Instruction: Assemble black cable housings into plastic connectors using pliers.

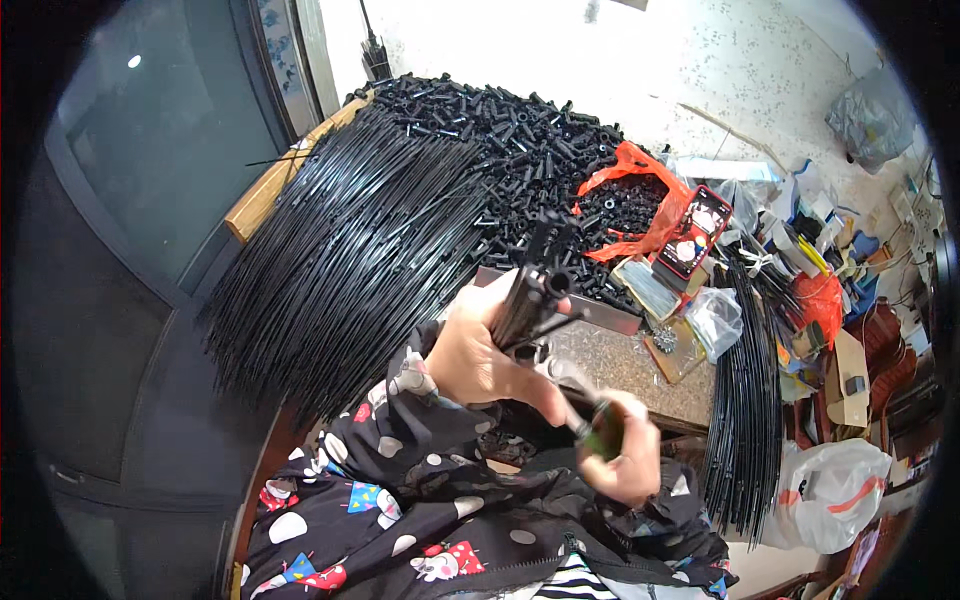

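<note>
My left hand is closed around several black plastic tube-like parts, their hollow ends pointing up and away. My right hand, just to the right and nearer me, grips the dark green handle of a screwdriver-like tool. A shiny metal shaft runs from that handle toward the left hand; motion blur hides its tip and whether it touches the parts. Beyond the left hand lies a large heap of small black tube pieces. A thick spread of long thin black rods fills the left side.
An orange-red bag with small black parts sits beside a lit phone. A metal strip edges the brown worktop. More black rods hang at the right, near a white plastic bag.
</note>
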Motion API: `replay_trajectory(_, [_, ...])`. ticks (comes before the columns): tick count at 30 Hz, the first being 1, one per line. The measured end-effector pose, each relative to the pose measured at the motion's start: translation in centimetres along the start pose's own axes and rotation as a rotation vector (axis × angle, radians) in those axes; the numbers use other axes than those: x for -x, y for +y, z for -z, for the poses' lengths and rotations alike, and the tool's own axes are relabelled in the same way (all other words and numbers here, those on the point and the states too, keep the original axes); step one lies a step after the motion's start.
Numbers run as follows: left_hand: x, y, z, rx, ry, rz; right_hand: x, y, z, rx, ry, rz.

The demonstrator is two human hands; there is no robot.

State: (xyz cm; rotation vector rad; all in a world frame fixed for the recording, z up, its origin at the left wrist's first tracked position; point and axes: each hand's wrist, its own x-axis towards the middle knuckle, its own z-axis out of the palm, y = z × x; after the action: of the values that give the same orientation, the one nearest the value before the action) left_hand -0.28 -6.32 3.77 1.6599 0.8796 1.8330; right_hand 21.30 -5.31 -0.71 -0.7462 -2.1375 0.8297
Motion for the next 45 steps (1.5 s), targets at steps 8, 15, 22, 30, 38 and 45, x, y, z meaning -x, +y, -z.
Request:
replay_trajectory(8, [-0.3,-1.4,0.8,0.254,-0.363,0.162,2.0,1.9,1.2,-1.446,-1.021,-0.851])
replay_trajectory(15, [0.4,-0.4,0.2,0.306,-0.151,0.376,-0.7,0.1,1.3,0.228,0.072,0.098])
replay_trajectory(22, [0.0,-0.3,0.3,0.237,-0.118,0.373,0.9,-1.7,0.7,-0.541,-0.575,-0.507])
replay_trajectory(30, [-0.3,0.4,-0.4,0.075,-0.085,0.411,0.0,-0.3,1.6,-0.936,-0.716,-0.592])
replay_trajectory(38, [0.1,0.9,-2.2,0.097,0.096,0.373,0.8,-1.3,-1.0,-0.32,-0.271,-0.376])
replay_trajectory(45, [1.2,-0.5,-2.3,0.056,0.123,0.385,0.8,-2.9,-1.2,-0.135,-0.188,-0.363])
